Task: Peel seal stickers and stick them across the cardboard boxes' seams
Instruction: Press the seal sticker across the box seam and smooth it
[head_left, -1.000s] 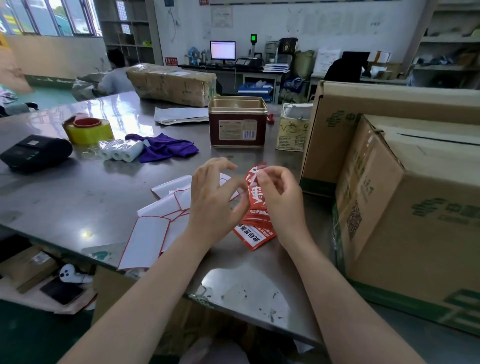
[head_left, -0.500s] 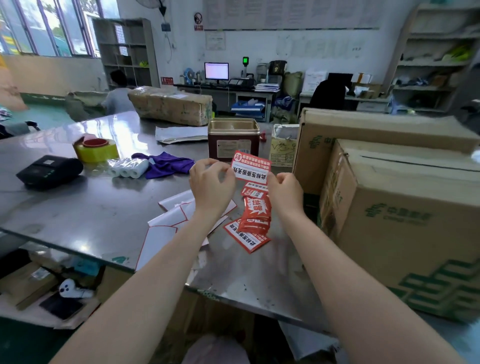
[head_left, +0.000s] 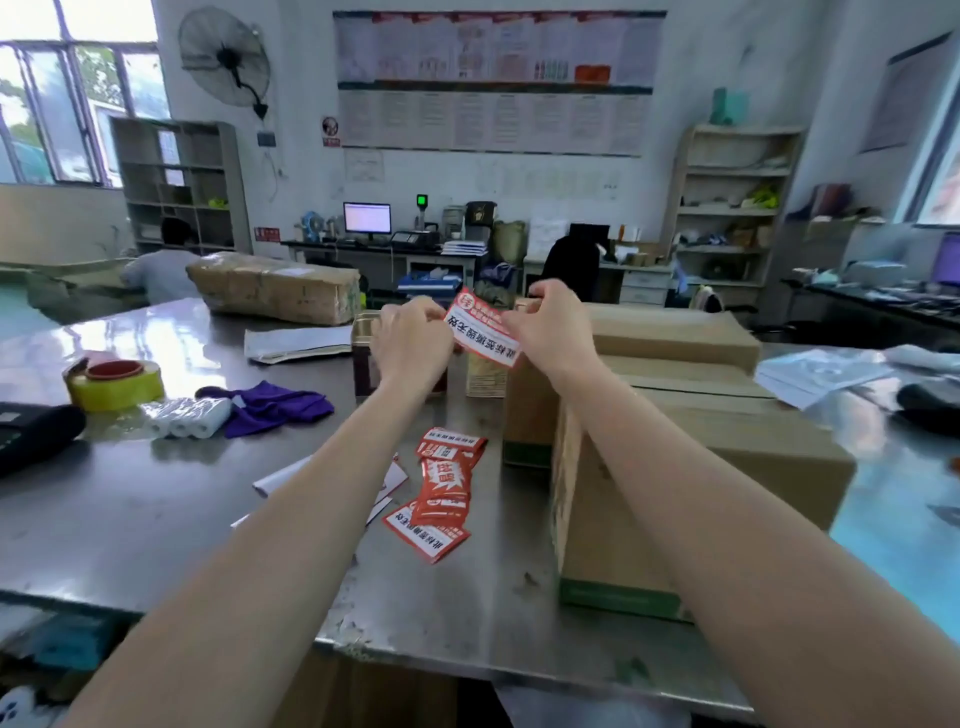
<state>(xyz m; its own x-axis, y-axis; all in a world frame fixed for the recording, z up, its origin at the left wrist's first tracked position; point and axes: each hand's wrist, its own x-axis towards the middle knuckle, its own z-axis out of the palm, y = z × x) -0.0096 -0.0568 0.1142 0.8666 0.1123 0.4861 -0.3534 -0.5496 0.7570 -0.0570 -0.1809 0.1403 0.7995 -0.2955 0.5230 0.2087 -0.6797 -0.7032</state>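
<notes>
A worker holds one red-and-white sticker (head_left: 483, 332) in the air above a steel table (head_left: 156, 519), the left hand (head_left: 413, 345) pinching its left edge and the right hand (head_left: 553, 332) pinching its right, so the label is stretched between them, tilted down to the right. It hangs clear of everything, just left of the near box (head_left: 696, 499) and in front of the far box (head_left: 670, 338). The near box's top seam (head_left: 701, 392) lies below and to the right of the raised label and carries no sticker in this view. More stickers (head_left: 441, 488) lie in a loose heap on the table beside white backing sheets (head_left: 387, 483). A tape roll (head_left: 114, 384) and a purple cloth (head_left: 275, 405) sit well off to the left.

The risks from here appear to lie in the adhesive: a slack label could fold and stick to itself or to the fingertips, and laying it down at its present slant would likely leave it crooked, creased or short of bridging the seam.
</notes>
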